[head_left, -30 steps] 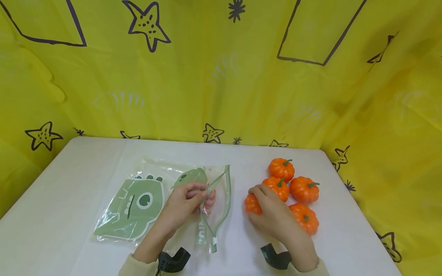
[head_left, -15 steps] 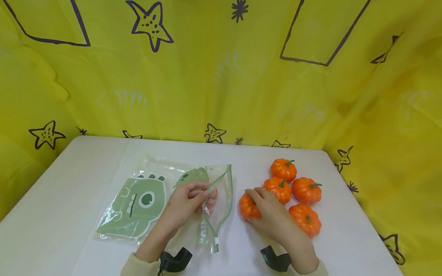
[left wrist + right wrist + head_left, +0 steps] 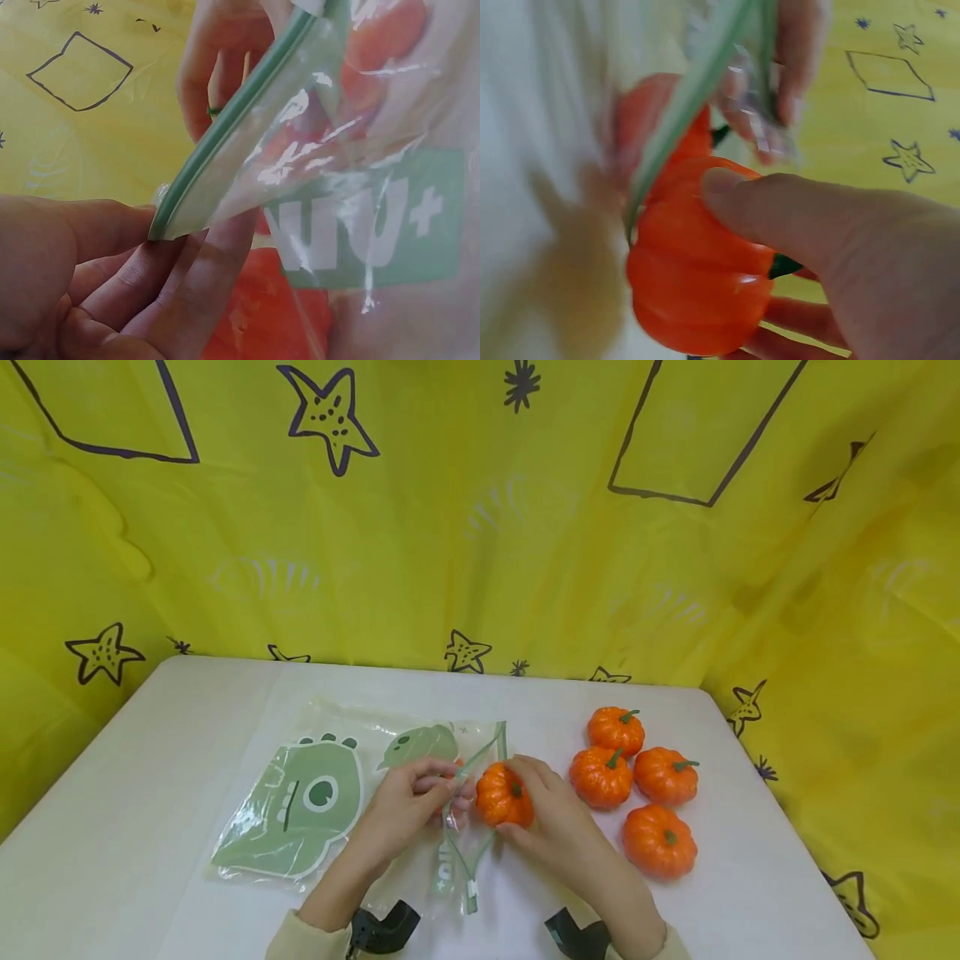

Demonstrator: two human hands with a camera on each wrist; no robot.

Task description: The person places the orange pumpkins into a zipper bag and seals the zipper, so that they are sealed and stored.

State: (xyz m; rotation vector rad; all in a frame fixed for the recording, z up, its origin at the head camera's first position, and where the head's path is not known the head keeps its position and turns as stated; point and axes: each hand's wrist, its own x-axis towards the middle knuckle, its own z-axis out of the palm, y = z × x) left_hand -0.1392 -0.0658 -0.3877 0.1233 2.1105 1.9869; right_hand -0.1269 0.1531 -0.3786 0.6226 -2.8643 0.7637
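A clear zip bag printed with green cartoon monsters lies on the white table, its green-edged mouth facing right. My left hand pinches one green edge of the mouth between thumb and fingers, and the mouth gapes. In my right hand is a small orange toy pumpkin with a green stem, held right at the mouth. The right wrist view has the held pumpkin against the green strip. Behind that strip shows another pumpkin, partly covered; orange also shows through the plastic in the left wrist view.
Several more orange pumpkins stand grouped on the table's right side. A white zip slider sits near the lower end of the bag's mouth. Yellow cloth with drawn stars hangs behind and beside the white table.
My right hand has lifted the pumpkin away from the group and carried it left to the bag's mouth. The left hand keeps its pinch on the bag with hardly any movement.
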